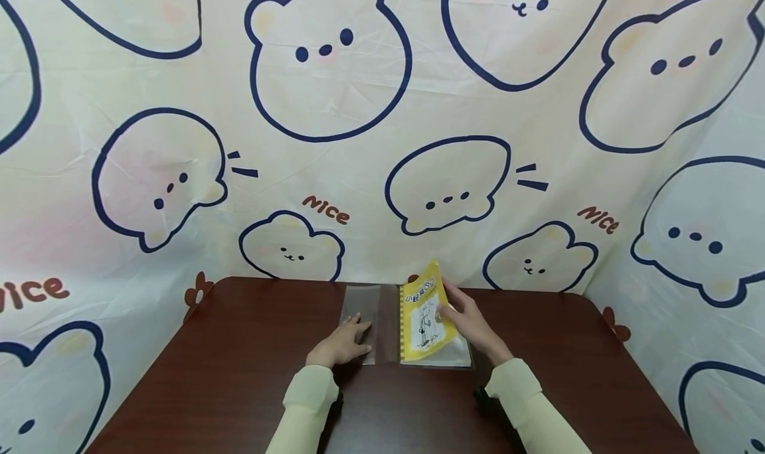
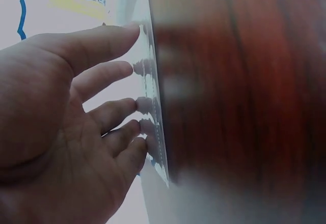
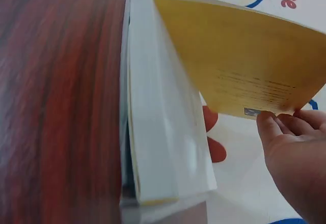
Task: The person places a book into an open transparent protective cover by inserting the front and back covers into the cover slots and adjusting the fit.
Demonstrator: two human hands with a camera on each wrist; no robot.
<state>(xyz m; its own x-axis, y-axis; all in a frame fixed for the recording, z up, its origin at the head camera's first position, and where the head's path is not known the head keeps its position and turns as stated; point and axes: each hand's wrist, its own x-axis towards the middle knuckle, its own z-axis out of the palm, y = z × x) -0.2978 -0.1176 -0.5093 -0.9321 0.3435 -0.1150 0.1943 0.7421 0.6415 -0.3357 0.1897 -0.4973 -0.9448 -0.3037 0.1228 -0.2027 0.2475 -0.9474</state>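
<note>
Head view: spread left hand [image 1: 343, 342] steadies clear plastic flap [image 1: 362, 302], nine o'clock; right hand [image 1: 472, 316] pinches yellow paper cover [image 1: 422, 309]; avoid creasing.

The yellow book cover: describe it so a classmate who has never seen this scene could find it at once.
On the brown table, go to the middle of the far edge. There the right hand holds the yellow book cover, partly lifted. Unlike the clear plastic flap under the left hand, it has a line drawing on white.
</note>
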